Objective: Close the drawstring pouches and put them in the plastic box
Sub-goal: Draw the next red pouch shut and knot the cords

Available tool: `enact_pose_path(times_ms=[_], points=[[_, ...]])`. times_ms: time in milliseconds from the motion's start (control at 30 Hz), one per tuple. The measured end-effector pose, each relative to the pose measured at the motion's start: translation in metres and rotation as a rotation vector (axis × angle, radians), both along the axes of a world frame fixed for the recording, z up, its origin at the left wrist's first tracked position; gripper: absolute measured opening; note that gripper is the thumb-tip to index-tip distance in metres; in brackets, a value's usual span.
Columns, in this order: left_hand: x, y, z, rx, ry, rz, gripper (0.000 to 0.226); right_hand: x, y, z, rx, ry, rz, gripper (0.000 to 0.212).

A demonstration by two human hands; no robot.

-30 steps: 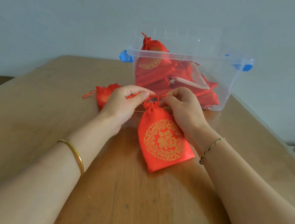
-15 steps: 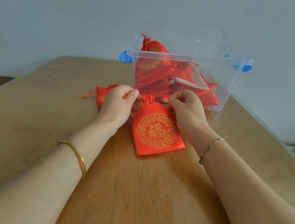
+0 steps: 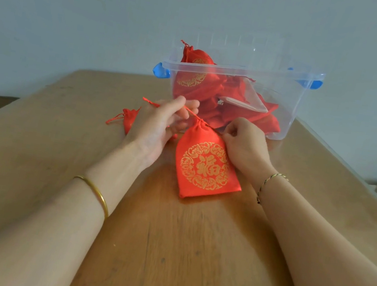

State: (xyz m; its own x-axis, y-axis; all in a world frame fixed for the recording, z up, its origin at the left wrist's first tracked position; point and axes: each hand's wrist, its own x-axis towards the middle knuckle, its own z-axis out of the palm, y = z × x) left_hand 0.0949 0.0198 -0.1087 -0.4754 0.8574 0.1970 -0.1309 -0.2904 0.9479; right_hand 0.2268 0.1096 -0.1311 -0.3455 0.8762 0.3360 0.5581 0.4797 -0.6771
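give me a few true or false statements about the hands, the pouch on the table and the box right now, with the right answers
1. The left hand pinches a red drawstring pulled out from the neck of the pouch. True.
2. The pouch being worked on lies inside the plastic box. False: it lies on the wooden table, in front of the box.
3. The right hand is at the pouch's upper right edge. True.
4. The plastic box is empty. False: several red pouches are piled inside it.
5. A second red pouch lies on the table, partly hidden behind the left hand. True.
6. The box has its lid shut. False: its top is open, and one pouch sticks up above the rim.
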Motion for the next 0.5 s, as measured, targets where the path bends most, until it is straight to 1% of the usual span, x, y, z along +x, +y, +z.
enact_pose_path(times_ms=[67,167,233,333,500], points=[[0.002,0.0,0.001,0.025,-0.019,-0.035,0.035,-0.003,-0.002,-0.002,0.013,-0.043,0.003,0.011],[0.001,0.0,-0.003,-0.043,0.128,0.008,0.036,-0.004,0.0,-0.003,0.006,-0.029,-0.031,0.012],[0.0,0.001,-0.007,-0.119,0.192,-0.007,0.024,-0.003,0.0,-0.003,0.03,-0.007,-0.053,0.013],[0.002,0.001,-0.009,-0.229,0.32,-0.03,0.008,-0.003,-0.001,-0.001,0.133,-0.014,-0.045,0.013],[0.009,0.002,-0.01,-0.318,0.516,0.014,0.004,-0.003,-0.011,0.006,0.353,0.024,0.068,0.01]])
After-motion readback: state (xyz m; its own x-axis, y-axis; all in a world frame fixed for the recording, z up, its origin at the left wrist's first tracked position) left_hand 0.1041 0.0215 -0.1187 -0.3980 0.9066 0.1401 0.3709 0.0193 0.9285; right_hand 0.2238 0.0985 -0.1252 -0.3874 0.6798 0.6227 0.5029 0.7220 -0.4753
